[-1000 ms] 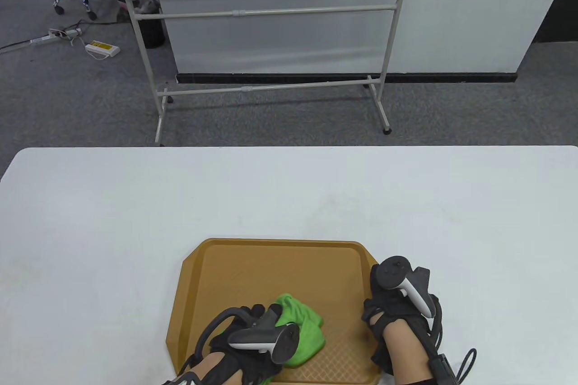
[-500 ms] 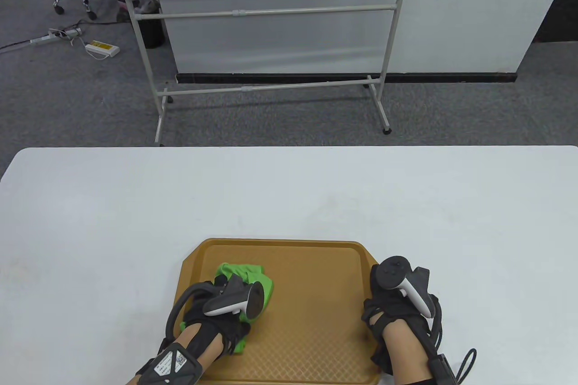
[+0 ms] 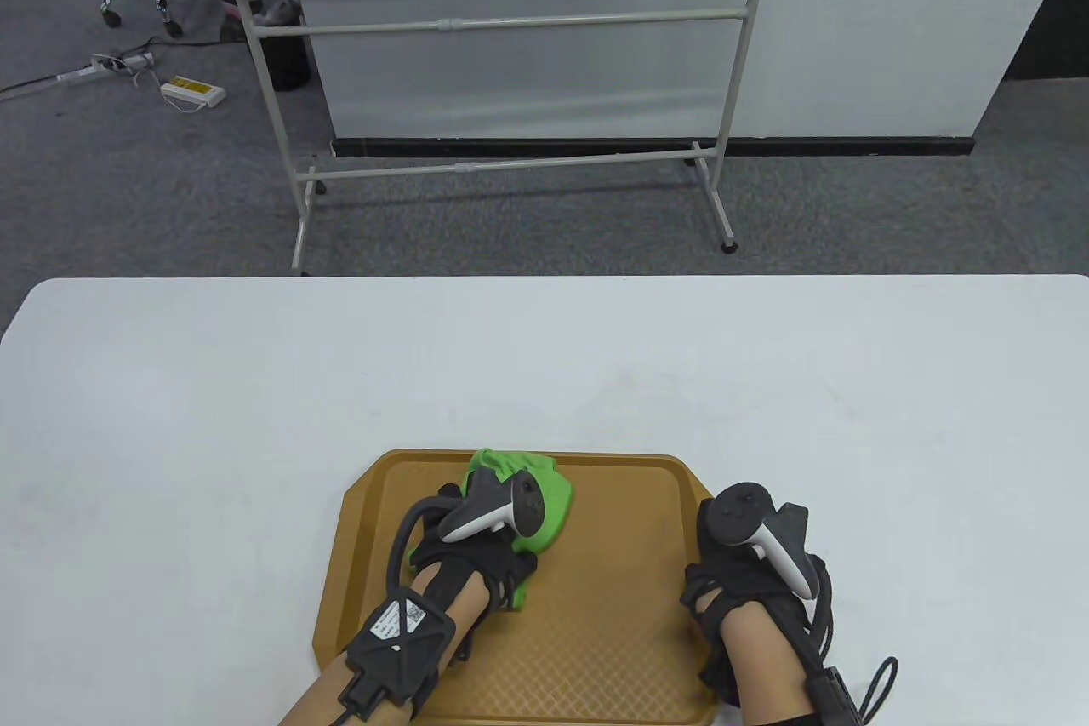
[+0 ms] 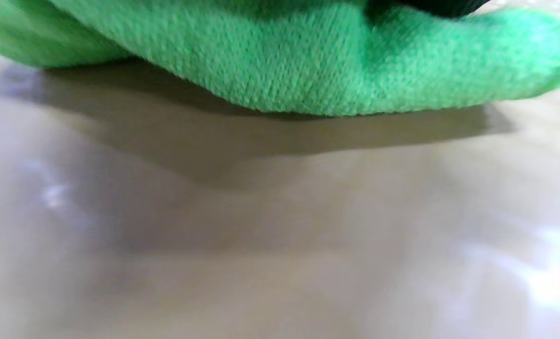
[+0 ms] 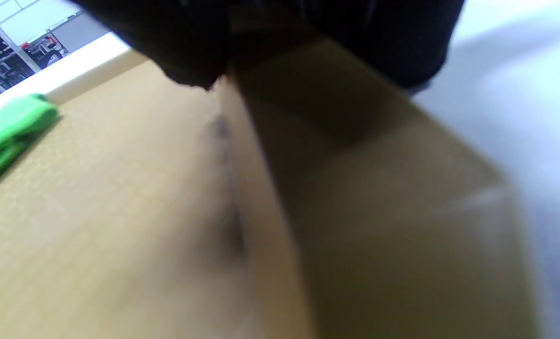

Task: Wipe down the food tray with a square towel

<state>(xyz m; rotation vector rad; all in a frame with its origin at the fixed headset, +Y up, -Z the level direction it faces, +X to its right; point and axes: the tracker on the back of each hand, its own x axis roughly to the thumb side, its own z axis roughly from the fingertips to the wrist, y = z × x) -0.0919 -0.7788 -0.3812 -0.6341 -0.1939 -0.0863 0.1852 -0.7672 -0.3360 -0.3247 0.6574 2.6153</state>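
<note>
Because it is thin moulded plastic, the food tray (image 3: 595, 641) is judged light and stiff, and liable to slide on the smooth white surface (image 3: 170, 437) unless it is held down. It lies at the near edge of the surface, a little right of centre, with its near rim cut off by the bottom of the table view. On its near right side the right hand (image 3: 740, 581) rests on the rim, and in the right wrist view the gloved fingers (image 5: 185, 42) are seen bearing on that raised edge; the grip is a flat press on the rim rather than a closed fist, though how far the fingers curl under cannot be told. That rim is judged the best place to steady the tray, since the textured floor is left free.

Further in, the left hand (image 3: 476, 539) is laid over the square towel (image 3: 544, 496), which is bunched at the far edge of the tray, slightly left of its middle. The towel is pressed down under the palm; whether the fingers are closed around it cannot be told. It is judged soft, light and limp, so it is best held as a wad under a flat hand, or its loose folds (image 4: 308, 61) may trail.
</note>
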